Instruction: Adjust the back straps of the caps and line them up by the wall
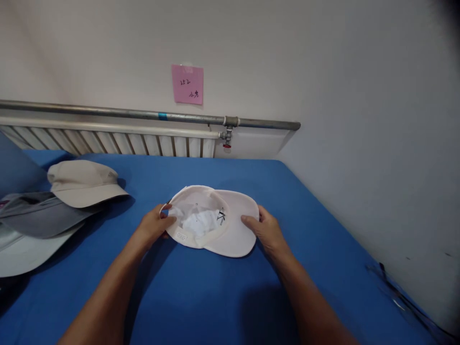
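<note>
A pale pinkish-white cap [235, 230] is held with its open underside toward me and its brim to the right. Dark lettering shows inside near the brim. My left hand [154, 224] pinches the cap's back edge at the left, thumb inside the rim. On the right, my right hand [268, 231] grips the brim's outer edge, thumb on the near face and fingers mostly hidden behind it. Below the cap lies a blue cloth surface [204, 297].
At the left lie a beige cap [84, 179], a grey cap [43, 215] and a pale cap [25, 251], overlapping. Behind are a radiator [161, 145], a metal pipe [122, 113] and a pink note [188, 85]. Dark cables [406, 299] lie at the lower right beside the wall.
</note>
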Tool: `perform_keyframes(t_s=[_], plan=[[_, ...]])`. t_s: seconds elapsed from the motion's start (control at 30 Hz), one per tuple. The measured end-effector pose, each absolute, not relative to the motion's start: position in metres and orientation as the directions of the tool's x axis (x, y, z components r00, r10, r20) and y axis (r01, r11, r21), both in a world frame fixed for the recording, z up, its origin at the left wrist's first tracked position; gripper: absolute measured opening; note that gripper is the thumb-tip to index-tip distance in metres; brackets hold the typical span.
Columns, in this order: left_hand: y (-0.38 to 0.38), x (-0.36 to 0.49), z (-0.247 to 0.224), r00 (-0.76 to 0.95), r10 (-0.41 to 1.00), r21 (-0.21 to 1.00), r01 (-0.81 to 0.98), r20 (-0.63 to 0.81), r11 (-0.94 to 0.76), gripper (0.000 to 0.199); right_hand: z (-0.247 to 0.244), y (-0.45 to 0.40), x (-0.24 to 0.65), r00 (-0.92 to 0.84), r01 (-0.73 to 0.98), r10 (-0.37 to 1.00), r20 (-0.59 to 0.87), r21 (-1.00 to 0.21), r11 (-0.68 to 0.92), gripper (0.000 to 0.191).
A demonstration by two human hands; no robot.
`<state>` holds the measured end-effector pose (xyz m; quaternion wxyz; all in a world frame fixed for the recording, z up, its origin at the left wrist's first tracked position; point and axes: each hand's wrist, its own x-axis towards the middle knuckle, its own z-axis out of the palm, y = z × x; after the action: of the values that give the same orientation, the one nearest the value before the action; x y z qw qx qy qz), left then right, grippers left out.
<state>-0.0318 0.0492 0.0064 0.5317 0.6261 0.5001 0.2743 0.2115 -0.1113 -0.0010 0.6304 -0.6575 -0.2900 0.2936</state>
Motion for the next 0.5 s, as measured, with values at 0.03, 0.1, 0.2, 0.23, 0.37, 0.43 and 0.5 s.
perform_keyframes(t_s=[0.03, 0.1, 0.2, 0.23, 0.37, 0.43, 0.5], plan=[[0.049, -0.032, 0.005, 0.353, 0.916, 0.934, 0.352, -0.190, 0.058, 0.052, -0.001, -0.112, 0.210, 0.648, 0.010, 0.762, -0.020, -0.999, -0.034, 0.040], [0.051, -0.032, 0.002, 0.341, 0.925, 0.925, 0.379, -0.167, 0.028, 0.053, 0.000, -0.115, 0.206, 0.636, 0.030, 0.772, 0.013, -1.000, -0.008, 0.035], [0.055, -0.032, 0.000, 0.302, 0.949, 0.909, 0.414, -0.085, -0.050, 0.056, 0.004, -0.118, 0.200, 0.638, 0.144, 0.760, 0.128, -0.988, 0.046, 0.027], [0.056, -0.032, -0.001, 0.289, 0.956, 0.895, 0.437, -0.045, -0.090, 0.055, 0.004, -0.119, 0.199, 0.639, 0.184, 0.750, 0.169, -0.981, 0.063, 0.026], [0.056, -0.031, 0.002, 0.273, 0.961, 0.806, 0.560, 0.038, -0.192, 0.051, 0.003, -0.118, 0.198, 0.650, 0.233, 0.727, 0.221, -0.969, 0.086, 0.025], [0.054, -0.031, 0.004, 0.271, 0.963, 0.788, 0.592, 0.003, -0.169, 0.053, 0.001, -0.117, 0.201, 0.670, 0.212, 0.715, 0.200, -0.974, 0.074, 0.026], [0.052, -0.030, 0.006, 0.271, 0.962, 0.785, 0.602, -0.027, -0.147, 0.055, 0.000, -0.116, 0.204, 0.683, 0.193, 0.708, 0.180, -0.979, 0.063, 0.027]])
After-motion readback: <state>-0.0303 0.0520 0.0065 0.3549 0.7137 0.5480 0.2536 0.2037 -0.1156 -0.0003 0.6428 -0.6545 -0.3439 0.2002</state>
